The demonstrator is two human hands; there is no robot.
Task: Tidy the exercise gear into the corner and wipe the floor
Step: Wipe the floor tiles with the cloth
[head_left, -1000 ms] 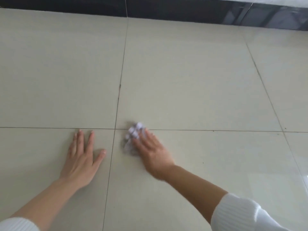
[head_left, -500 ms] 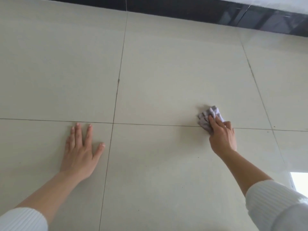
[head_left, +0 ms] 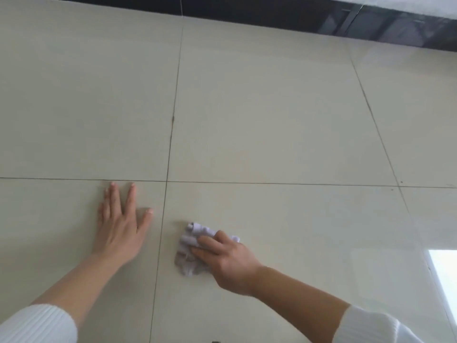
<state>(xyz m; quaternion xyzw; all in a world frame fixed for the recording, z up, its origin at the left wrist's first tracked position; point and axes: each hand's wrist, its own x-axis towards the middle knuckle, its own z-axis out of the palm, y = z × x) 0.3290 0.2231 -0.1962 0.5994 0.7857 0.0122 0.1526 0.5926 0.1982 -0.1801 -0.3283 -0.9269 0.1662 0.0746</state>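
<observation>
A crumpled pale lilac cloth [head_left: 189, 246] lies on the beige tiled floor [head_left: 272, 120], just right of a grout line. My right hand [head_left: 227, 262] presses down on it, fingers curled over its right part, so much of the cloth is hidden beneath the palm. My left hand [head_left: 121, 226] rests flat on the tile to the left, fingers spread, holding nothing. Both arms wear white ribbed sleeves pushed up. No exercise gear is in view.
A dark glossy skirting band [head_left: 296, 16] runs along the far edge of the floor. A bright patch of reflected light [head_left: 445, 271] shows at the right edge. Grout lines cross near my left fingertips.
My right hand swept the cloth out to the right, then back left and nearer to me. My left hand stayed planted flat on the tile.
</observation>
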